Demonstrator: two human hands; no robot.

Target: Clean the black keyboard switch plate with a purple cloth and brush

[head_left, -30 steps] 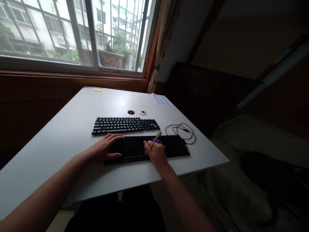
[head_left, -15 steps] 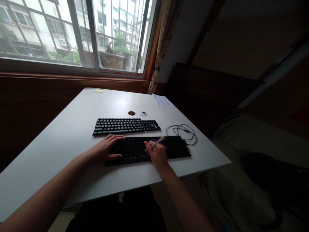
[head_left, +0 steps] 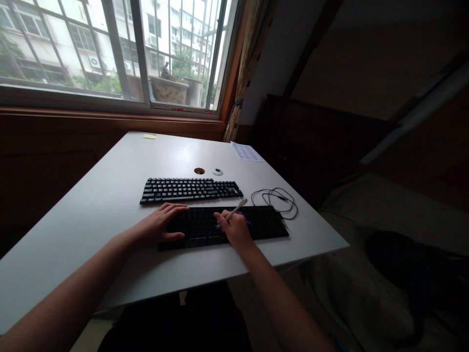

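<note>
In the head view, a black keyboard-shaped panel [head_left: 266, 222] lies near the table's front edge; its surface detail is too dark to make out. My left hand [head_left: 166, 222] rests over its left end, fingers spread and thumb apart. Over the panel's middle, my right hand [head_left: 234, 227] is closed around a slim pale stick [head_left: 236, 209] with a thicker end, like a brush. That end points up and to the right, and the lower tip is by my fingers. Something purple [head_left: 247, 221], partly hidden, lies under the right hand.
Behind the panel sits a second black keyboard [head_left: 190, 189] with its keycaps. A thin black cable [head_left: 274, 195] lies coiled at the right. Farther back on the white table [head_left: 91, 195] are a round hole [head_left: 200, 171], a white ring-shaped cover [head_left: 217, 171], a printed sheet [head_left: 246, 152] and yellow notes [head_left: 150, 136].
My right hand has shifted slightly left, and the stick in it now tilts more steeply, its thick end higher. The left hand stays in place on the panel.
</note>
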